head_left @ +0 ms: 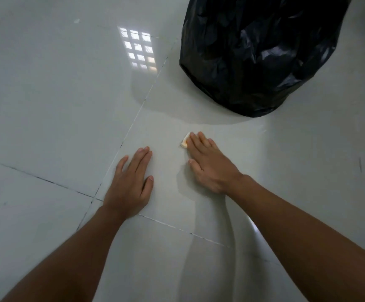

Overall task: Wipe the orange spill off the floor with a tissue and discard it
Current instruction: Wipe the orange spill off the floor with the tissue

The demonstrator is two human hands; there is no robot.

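My right hand lies flat on the pale floor tile, fingers pressing down on a small white tissue. Only the tissue's left corner shows beyond my fingertips, and it is stained orange. The rest of the tissue and any spill under it are hidden by my fingers. My left hand rests palm-down on the same tile to the left, fingers spread, holding nothing. A bin lined with a black plastic bag stands beyond my right hand, at the upper right.
The floor is glossy grey-white tile with dark grout lines crossing near my left wrist. A window reflection shines on the tile left of the black bag.
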